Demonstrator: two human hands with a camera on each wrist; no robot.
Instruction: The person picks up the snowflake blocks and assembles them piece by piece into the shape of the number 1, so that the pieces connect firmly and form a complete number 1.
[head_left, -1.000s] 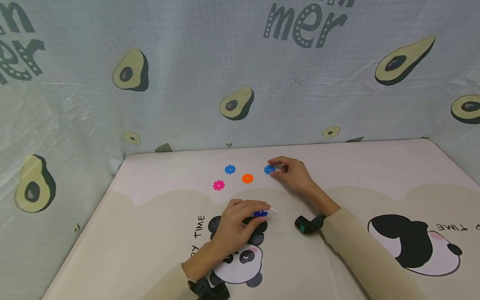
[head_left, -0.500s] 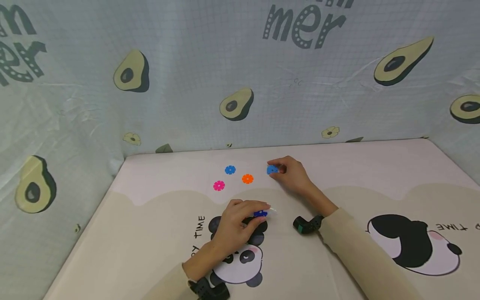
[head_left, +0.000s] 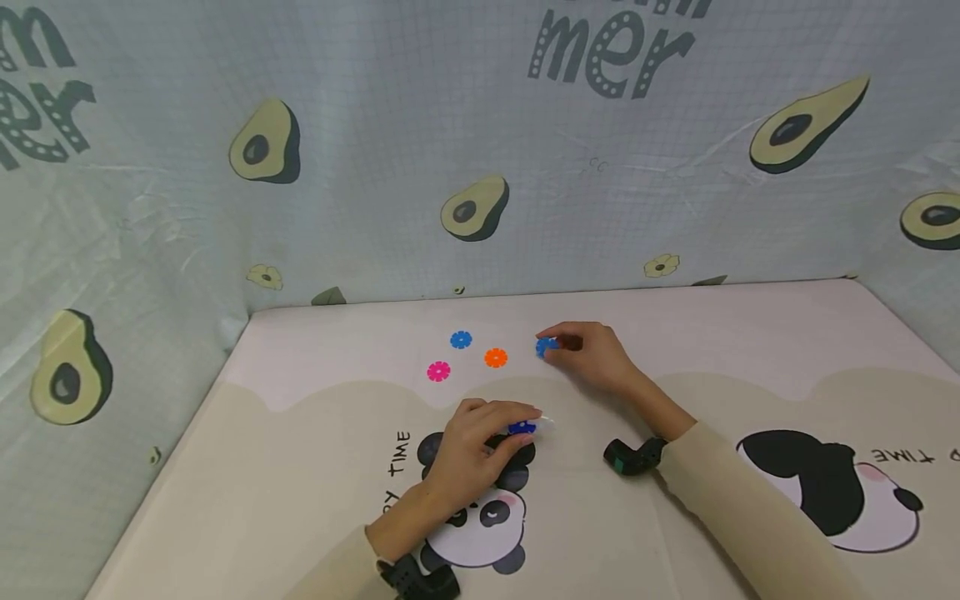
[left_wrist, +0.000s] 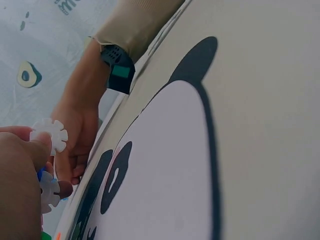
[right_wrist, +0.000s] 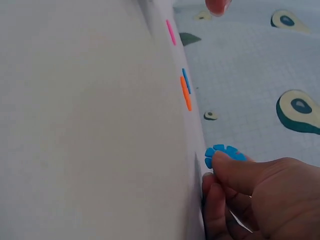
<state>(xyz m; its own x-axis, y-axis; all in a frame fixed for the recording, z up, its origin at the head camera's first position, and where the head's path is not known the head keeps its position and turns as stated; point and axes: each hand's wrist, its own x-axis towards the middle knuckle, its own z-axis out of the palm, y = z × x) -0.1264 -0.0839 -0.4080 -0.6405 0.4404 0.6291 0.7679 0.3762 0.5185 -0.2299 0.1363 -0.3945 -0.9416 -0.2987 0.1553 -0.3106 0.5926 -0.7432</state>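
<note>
My right hand pinches a light blue snowflake disc between thumb and fingers, near the far side of the table. In the right wrist view the notched edge of this disc sticks out past the thumb. Nearer the body, over the printed panda, my left hand holds a small cluster of snowflake discs. Dark blue shows between its fingers in the head view. From the left wrist, white discs and a bit of green appear; the hand hides how they join.
Beyond the hands lie three loose snowflake discs: blue, orange and pink. The table bears a printed cover, with an avocado-patterned curtain behind it. Each wrist wears a black camera.
The right hand has taken the light blue disc from its spot, tilted it and drawn it slightly nearer and to the right. The left hand stays in place with its cluster.
</note>
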